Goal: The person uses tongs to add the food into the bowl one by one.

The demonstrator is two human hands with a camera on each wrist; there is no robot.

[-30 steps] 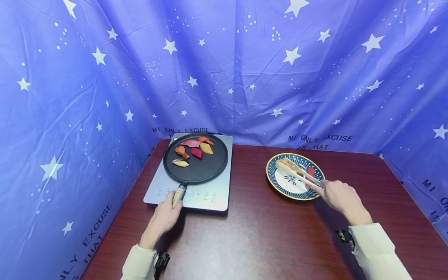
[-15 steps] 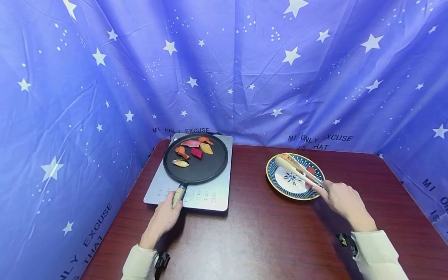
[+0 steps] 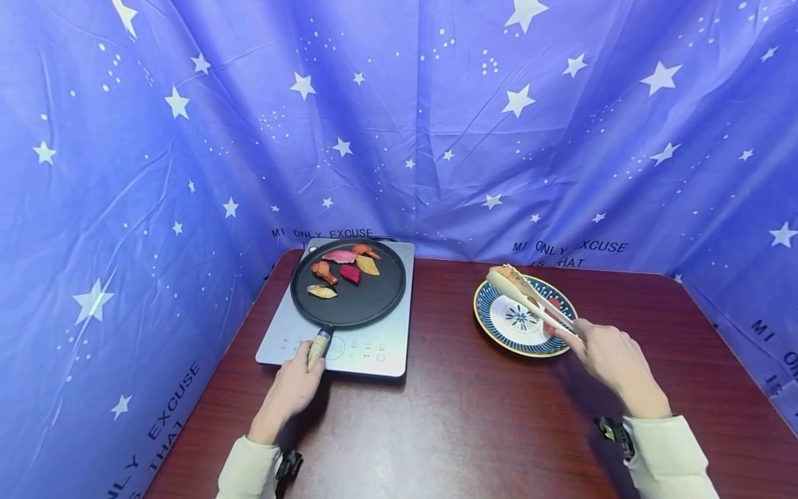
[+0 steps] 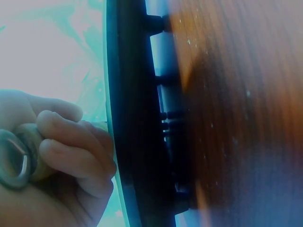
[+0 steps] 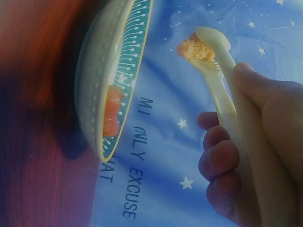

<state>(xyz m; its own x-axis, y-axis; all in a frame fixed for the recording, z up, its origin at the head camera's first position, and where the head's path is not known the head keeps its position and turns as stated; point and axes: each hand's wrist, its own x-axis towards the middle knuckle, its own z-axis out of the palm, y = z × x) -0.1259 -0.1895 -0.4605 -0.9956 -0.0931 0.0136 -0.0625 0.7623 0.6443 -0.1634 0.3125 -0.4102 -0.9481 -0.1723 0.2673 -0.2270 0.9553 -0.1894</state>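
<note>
My left hand (image 3: 294,381) grips the wooden handle (image 3: 318,348) of a flat black pan (image 3: 368,305), its fingers curled round it in the left wrist view. In the pan lie several food pieces, among them a drumstick (image 3: 324,271), a dark red piece (image 3: 350,274) and a yellow piece (image 3: 367,265). My right hand (image 3: 614,360) holds cream tongs (image 5: 246,137), whose tips pinch a golden-brown, fried-looking food piece (image 5: 196,48). That piece is above the patterned plate (image 3: 499,333), near its far left rim. A reddish-orange piece (image 5: 112,111) lies in the plate.
The pan sits on a silver induction cooktop (image 3: 394,346) at the left of the dark red wooden table (image 3: 449,416). A blue curtain (image 3: 386,138) with white stars hangs close behind the table and along both sides.
My right hand has raised the tongs with the fried-looking piece from the plate, tips shifting slightly up and left. The left hand and the pan have stayed in place.
</note>
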